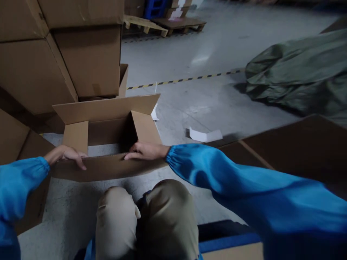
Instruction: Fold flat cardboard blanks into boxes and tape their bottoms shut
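An open cardboard box stands in front of my knees, its flaps spread outward and the floor visible through it. My left hand grips the near flap at its left end, with the thumb on the outer face. Farther right, my right hand is closed on the same near flap's fold, its fingers partly hidden inside the box. Both forearms are in blue sleeves.
Stacked cartons rise at the back left. More cardboard lies on the right, below a green cover. A white paper strip is on the floor. Pallets stand far back.
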A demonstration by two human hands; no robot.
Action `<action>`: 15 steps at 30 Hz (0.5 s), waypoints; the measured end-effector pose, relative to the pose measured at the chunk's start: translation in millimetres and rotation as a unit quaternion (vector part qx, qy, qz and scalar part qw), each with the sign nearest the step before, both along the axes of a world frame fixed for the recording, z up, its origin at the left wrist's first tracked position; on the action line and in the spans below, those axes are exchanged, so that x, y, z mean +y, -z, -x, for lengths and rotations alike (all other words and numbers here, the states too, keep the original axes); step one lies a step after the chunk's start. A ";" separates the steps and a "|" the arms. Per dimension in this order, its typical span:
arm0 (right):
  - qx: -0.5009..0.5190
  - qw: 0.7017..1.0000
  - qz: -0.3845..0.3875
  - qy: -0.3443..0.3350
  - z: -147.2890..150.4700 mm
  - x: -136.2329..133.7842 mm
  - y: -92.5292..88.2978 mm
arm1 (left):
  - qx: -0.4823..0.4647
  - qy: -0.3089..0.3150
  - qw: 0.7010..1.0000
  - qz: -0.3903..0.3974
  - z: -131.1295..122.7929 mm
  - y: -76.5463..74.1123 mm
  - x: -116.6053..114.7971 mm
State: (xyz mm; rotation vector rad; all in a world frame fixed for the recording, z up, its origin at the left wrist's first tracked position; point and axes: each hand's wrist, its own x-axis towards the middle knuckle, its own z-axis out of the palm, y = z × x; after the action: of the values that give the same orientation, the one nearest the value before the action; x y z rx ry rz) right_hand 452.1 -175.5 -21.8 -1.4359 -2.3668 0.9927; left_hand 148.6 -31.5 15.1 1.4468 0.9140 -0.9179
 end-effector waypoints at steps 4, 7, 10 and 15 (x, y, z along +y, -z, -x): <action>0.010 0.999 0.045 0.024 -0.6 19.5 4.5 | -0.010 0.015 0.999 -0.036 -3.8 -4.1 10.6; 0.001 0.995 0.087 0.048 1.0 35.8 4.0 | 0.036 0.039 0.995 -0.080 -6.6 -11.8 20.6; -0.026 0.991 0.109 0.079 8.2 45.0 -1.0 | 0.032 0.062 0.989 -0.130 -11.4 -20.0 24.4; -0.006 0.997 0.011 0.076 7.6 28.7 -9.9 | -0.088 0.137 0.909 -0.383 -21.9 -16.5 -15.9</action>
State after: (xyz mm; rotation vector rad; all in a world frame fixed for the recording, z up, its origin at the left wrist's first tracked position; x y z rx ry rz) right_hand 444.6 -146.8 -11.8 -1.6061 -2.2220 0.9764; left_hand 170.5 -47.4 31.6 2.3404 0.9993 -0.6203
